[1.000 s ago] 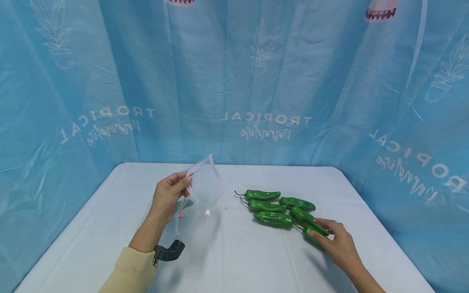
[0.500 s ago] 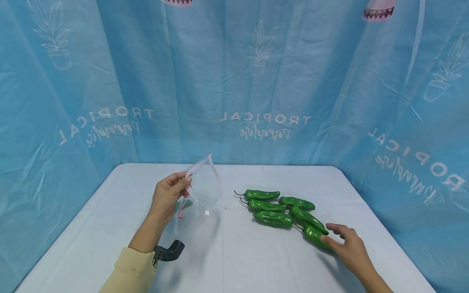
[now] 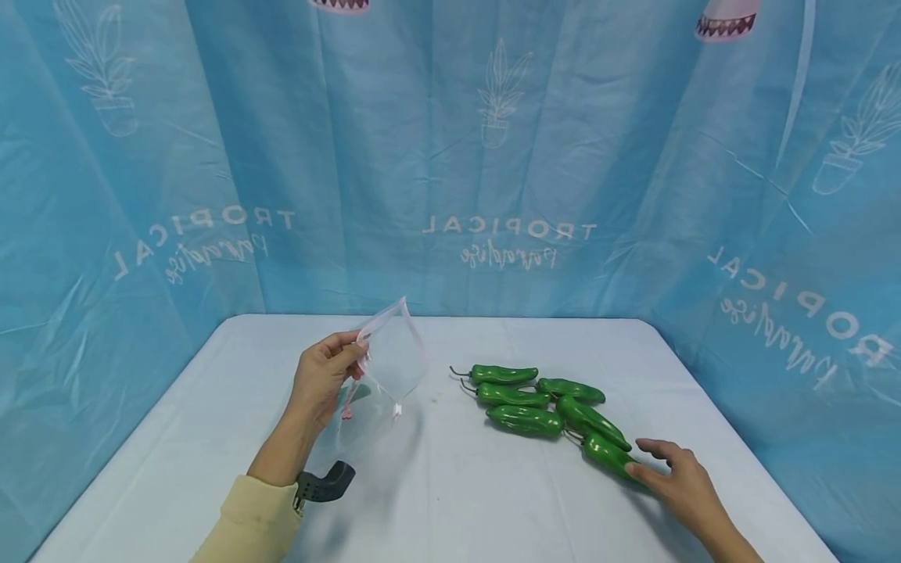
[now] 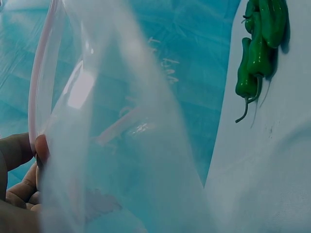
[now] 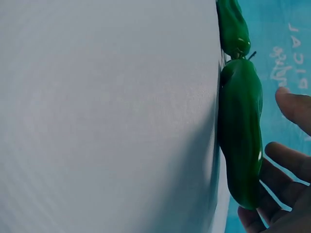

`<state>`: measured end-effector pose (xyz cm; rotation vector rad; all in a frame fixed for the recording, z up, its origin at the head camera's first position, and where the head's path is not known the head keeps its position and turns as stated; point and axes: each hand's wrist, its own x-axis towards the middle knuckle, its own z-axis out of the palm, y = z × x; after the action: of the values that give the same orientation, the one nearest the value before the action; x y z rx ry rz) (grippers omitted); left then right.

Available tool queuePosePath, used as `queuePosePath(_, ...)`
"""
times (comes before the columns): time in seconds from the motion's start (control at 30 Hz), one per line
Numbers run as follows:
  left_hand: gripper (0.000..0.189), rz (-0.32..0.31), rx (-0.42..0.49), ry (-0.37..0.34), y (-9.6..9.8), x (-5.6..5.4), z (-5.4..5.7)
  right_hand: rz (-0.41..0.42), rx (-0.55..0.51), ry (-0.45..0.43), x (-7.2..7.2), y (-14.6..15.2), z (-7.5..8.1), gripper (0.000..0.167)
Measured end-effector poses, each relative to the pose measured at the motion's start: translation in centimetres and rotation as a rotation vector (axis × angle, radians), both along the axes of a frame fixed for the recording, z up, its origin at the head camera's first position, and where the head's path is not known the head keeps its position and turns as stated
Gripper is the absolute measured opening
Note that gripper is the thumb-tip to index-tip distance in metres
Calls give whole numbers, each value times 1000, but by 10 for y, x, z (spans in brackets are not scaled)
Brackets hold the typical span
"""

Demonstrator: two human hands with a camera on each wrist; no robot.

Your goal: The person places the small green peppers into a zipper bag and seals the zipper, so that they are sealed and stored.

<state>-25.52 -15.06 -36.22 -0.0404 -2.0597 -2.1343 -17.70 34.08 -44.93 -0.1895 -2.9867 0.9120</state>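
Observation:
My left hand [image 3: 325, 375] pinches the rim of a clear plastic zip bag [image 3: 400, 352] with a pink edge, thumb on one side and fingers on the other. The bag hangs with its mouth spread apart; in the left wrist view its film [image 4: 136, 160] fills much of the picture. My right hand [image 3: 686, 481] is at the tip of the nearest green pepper [image 3: 607, 456], thumb and fingers apart and not closed round it. In the right wrist view the fingers [image 5: 289, 158] lie beside and behind that pepper's lower end [image 5: 241, 141].
Several more long green peppers lie in a loose cluster, among them a wrinkled one [image 3: 524, 421] and one with a long stem [image 3: 503, 374] at the back. The white-covered table [image 3: 450, 500] meets a blue printed curtain [image 3: 394, 172] behind and at both sides.
My right hand has drawn back from around the two nearest peppers, moving right and toward me to the tip of the nearest one. The left hand and bag stay in place.

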Motion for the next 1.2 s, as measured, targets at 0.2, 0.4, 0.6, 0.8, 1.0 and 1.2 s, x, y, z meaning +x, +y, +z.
queuePosePath(0.2,36,4,-10,0,0,1,0,5,-2,-17,0,5,-4,73)
queuePosePath(0.4,37,4,-9,4,-1,1,0,-18,-15,-62,-1,8,-6,77)
queuePosePath(0.6,36,1,-2,5,-1,0,0,-12,-31,-63,0,11,-10,74)
queuePosePath(0.8,36,-9,15,10,-1,0,0,-17,-43,-77,1,12,-13,73)
queuePosePath(1.0,37,-7,8,10,-1,1,0,1,-47,-70,2,14,-14,70)
queuePosePath(1.2,36,-13,14,8,-1,1,2,-6,-56,-76,4,14,-16,67)
